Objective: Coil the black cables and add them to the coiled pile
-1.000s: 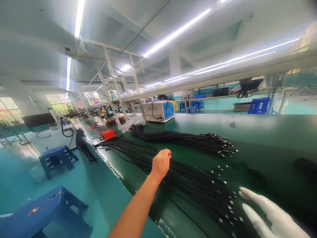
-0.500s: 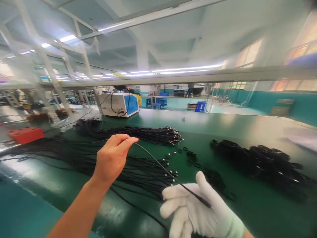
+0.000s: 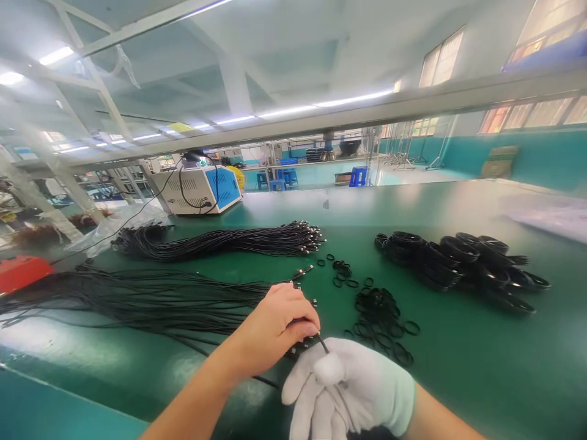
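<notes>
My bare left hand [image 3: 277, 327] pinches a thin black cable [image 3: 323, 344] between thumb and fingers. Close beside it, my right hand [image 3: 351, 388] wears a white glove and is turned palm up, its thumb pressed down on the same cable. Most of the cable's length is hidden by the hands. Behind and left of my left hand lies a loose spread of black cables [image 3: 151, 299] with small metal plugs at their right ends. Several small black rings [image 3: 378, 311], looking like rubber bands, are heaped just beyond the gloved hand.
A second bundle of black cables [image 3: 229, 241] lies farther back on the green table [image 3: 293, 208]. Coiled black cables [image 3: 449, 260] are piled at the right. A white and blue machine [image 3: 197, 190] stands at the back left, and a red object [image 3: 22, 274] sits at the left edge.
My left hand has moved right and down along the cable, up to the gloved hand. My right thumb has closed onto the cable. The view has shifted and tilted.
</notes>
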A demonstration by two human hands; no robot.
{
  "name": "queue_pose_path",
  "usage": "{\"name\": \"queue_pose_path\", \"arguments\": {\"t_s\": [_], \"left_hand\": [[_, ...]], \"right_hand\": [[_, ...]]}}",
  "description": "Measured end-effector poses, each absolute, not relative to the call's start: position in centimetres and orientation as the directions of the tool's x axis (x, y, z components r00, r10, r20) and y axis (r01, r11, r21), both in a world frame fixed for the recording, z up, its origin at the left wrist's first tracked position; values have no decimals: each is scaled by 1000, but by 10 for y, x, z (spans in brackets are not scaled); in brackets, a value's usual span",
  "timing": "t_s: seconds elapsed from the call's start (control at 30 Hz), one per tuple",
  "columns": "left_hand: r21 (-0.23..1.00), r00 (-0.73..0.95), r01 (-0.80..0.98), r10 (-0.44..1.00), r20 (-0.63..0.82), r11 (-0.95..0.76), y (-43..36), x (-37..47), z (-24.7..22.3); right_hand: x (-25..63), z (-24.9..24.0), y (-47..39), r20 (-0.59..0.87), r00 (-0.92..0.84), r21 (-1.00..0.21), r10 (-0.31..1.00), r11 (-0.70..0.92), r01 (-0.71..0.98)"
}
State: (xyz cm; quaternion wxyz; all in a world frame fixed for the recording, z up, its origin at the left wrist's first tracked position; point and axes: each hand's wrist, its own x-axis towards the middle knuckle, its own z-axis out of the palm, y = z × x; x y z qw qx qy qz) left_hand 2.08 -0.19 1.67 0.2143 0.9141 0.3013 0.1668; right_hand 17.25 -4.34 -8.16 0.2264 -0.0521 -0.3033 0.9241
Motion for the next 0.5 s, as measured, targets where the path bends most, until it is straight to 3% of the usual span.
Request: {"name": "queue_pose_path", "arguments": {"t_s": [0.23, 0.3, 0.37, 0.43, 0.5], "left_hand": [[505, 761, 461, 618, 199, -730, 11, 23, -18], [384, 670, 579, 688, 278, -719, 22, 10, -36], [177, 571, 717, 715, 405, -674, 32, -5, -50], [24, 600, 742, 680, 422, -670, 38, -18, -60], [-46, 648, 720, 648, 400, -692, 36, -25, -67]], "right_hand": [[175, -81, -36, 242, -782, -573, 575, -565, -593], [189, -69, -32, 339, -664, -531, 667, -446, -720], [206, -53, -27, 428, -494, -453, 757, -293, -842], [221, -40, -24, 476, -357, -391, 804, -170, -905], [232, -32, -22, 473, -308, -366, 825, -134, -921]]}}
